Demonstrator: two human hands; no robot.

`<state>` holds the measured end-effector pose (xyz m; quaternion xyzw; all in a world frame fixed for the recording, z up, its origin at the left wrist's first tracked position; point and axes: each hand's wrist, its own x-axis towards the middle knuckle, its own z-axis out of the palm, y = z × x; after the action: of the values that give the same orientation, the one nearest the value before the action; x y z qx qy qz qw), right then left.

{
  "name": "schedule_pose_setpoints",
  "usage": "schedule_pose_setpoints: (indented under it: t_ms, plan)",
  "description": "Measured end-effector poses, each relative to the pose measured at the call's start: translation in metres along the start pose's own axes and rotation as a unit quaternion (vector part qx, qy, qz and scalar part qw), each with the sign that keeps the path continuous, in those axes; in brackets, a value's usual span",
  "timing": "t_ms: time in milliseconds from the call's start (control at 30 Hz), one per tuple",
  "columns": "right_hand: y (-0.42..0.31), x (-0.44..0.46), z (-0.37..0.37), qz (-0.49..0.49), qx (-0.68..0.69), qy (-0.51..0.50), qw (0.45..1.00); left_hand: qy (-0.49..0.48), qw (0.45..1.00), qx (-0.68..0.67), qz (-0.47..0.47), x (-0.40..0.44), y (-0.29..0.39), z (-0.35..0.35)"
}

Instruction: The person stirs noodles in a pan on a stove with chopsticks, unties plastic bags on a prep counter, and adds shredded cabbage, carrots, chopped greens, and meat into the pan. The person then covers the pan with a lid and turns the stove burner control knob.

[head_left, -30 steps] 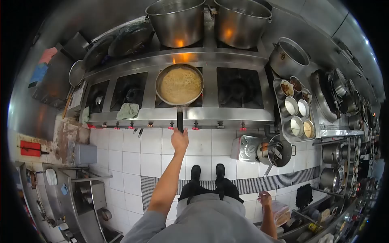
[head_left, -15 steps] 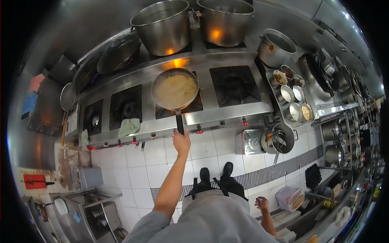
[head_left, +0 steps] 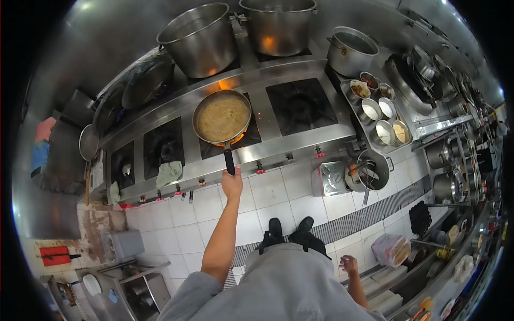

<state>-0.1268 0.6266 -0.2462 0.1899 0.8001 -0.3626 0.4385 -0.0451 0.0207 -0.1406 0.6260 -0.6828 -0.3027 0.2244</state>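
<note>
A frying pan (head_left: pixel 222 116) with brown, wet-looking food in it sits over a lit burner, and orange flame shows under its near edge. My left hand (head_left: pixel 232 183) is closed round the end of the pan's black handle (head_left: pixel 229 160), in front of the stove. Down at the right, away from the stove, my right hand (head_left: pixel 348 264) hangs beside my body with its fingers loosely curled; what it holds, if anything, is too small to make out.
Large pots (head_left: pixel 199 43) stand behind the burners. A green cloth (head_left: pixel 169 174) lies on the stove's front edge. To the right are a tray (head_left: pixel 375 143) of small containers and a pot with utensils (head_left: pixel 381 174). A plastic bag (head_left: pixel 391 250) is near my right hand.
The camera view has turned and shifted. The pan's food looked lighter and blurred half a second ago and now lies spread across the pan. My left hand has kept its hold on the handle.
</note>
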Motion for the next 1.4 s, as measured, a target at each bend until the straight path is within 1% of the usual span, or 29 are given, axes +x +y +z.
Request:
schedule_pose_setpoints:
  t_ms: [33,67,100,133,167,200,233,267,300,333,400,433,500,567,600,633,667,700,767,867,967,1033,1100,1167,1233,1300,1333,1367,1400]
  plan:
    - [-0.002,0.003,-0.001,-0.010,0.001,0.012,1.000,-0.012,1.000,-0.004,0.001,0.003,-0.003,-0.002]
    - [-0.003,0.007,-0.003,-0.035,0.003,0.023,0.999,-0.039,0.999,-0.008,-0.021,0.017,-0.028,0.012]
    - [-0.002,0.011,-0.006,-0.057,0.029,0.031,0.998,-0.074,0.995,-0.051,-0.049,0.018,-0.032,0.009]
    - [-0.007,0.009,-0.007,-0.120,-0.016,0.062,0.991,-0.091,0.994,-0.049,-0.035,0.018,-0.032,0.003]
    - [0.004,0.026,-0.011,-0.146,-0.024,0.063,0.987,-0.119,0.992,-0.036,-0.013,0.020,-0.027,-0.007]
    - [-0.015,0.002,-0.014,-0.126,-0.066,0.086,0.986,-0.084,0.991,0.049,0.094,0.029,-0.047,-0.005]
    - [0.014,0.026,-0.013,-0.156,-0.015,0.091,0.983,-0.028,0.971,0.139,0.193,0.038,-0.066,-0.002]
    - [-0.002,0.006,-0.018,-0.124,-0.043,0.106,0.986,-0.112,0.982,0.113,0.104,0.035,-0.053,-0.015]
    - [0.015,0.012,-0.017,-0.141,-0.023,0.114,0.983,-0.186,0.978,0.099,0.011,0.031,-0.038,-0.028]
    - [0.009,0.003,-0.023,-0.073,-0.056,0.091,0.992,-0.037,0.961,0.182,0.205,0.027,-0.057,-0.029]
    - [0.026,0.003,-0.024,-0.160,-0.138,0.162,0.964,0.138,0.939,0.175,0.262,-0.054,0.059,-0.063]
    - [0.023,0.001,-0.028,-0.110,-0.106,0.152,0.976,0.153,0.946,0.103,0.268,-0.045,0.058,-0.059]
    - [0.014,-0.017,-0.040,-0.080,-0.080,0.176,0.978,0.222,0.895,0.146,0.358,-0.045,0.079,-0.057]
    - [0.018,-0.029,-0.047,-0.063,-0.033,0.185,0.980,0.166,0.893,0.006,0.418,-0.111,0.159,-0.054]
    - [0.020,-0.038,-0.050,-0.048,-0.018,0.195,0.979,0.185,0.839,-0.019,0.511,-0.082,0.159,-0.032]
    - [0.022,-0.048,-0.054,-0.042,0.002,0.210,0.977,0.168,0.835,-0.030,0.523,-0.097,0.183,-0.021]
    - [0.025,-0.060,-0.058,-0.037,0.022,0.225,0.973,0.042,0.861,-0.101,0.497,-0.113,0.211,-0.008]
    - [0.027,-0.076,-0.062,-0.026,0.037,0.234,0.971,-0.084,0.868,-0.162,0.462,-0.130,0.234,0.004]
    - [0.028,-0.121,-0.067,-0.039,0.043,0.325,0.944,-0.215,0.794,-0.260,0.506,-0.138,0.260,0.053]
    - [0.040,-0.197,-0.078,0.004,0.114,0.418,0.901,-0.349,0.728,-0.251,0.534,-0.202,0.306,0.089]
    - [0.065,-0.262,-0.099,0.006,0.094,0.529,0.843,-0.463,0.640,-0.270,0.551,-0.272,0.333,0.107]
    - [0.072,-0.309,-0.130,0.037,0.109,0.554,0.824,-0.523,0.604,-0.262,0.542,-0.320,0.337,0.115]
    - [0.082,-0.351,-0.165,0.019,0.067,0.609,0.790,-0.599,0.565,-0.263,0.502,-0.373,0.334,0.116]
    - [0.096,-0.386,-0.205,0.045,0.039,0.629,0.775,-0.658,0.510,-0.244,0.498,-0.426,0.330,0.116]
    - [0.121,-0.408,-0.249,0.032,0.050,0.646,0.761,-0.709,0.467,-0.218,0.481,-0.478,0.320,0.114]
    - [0.153,-0.421,-0.295,0.034,0.048,0.644,0.762,-0.761,0.412,-0.181,0.467,-0.531,0.312,0.112]
    - [0.170,-0.425,-0.315,0.029,0.042,0.642,0.765,-0.762,0.408,-0.177,0.471,-0.559,0.308,0.111]
    - [0.190,-0.424,-0.331,0.033,0.049,0.641,0.765,-0.789,0.383,-0.156,0.454,-0.587,0.303,0.110]
    - [0.209,-0.422,-0.347,0.044,0.032,0.612,0.789,-0.815,0.358,-0.134,0.436,-0.616,0.298,0.110]
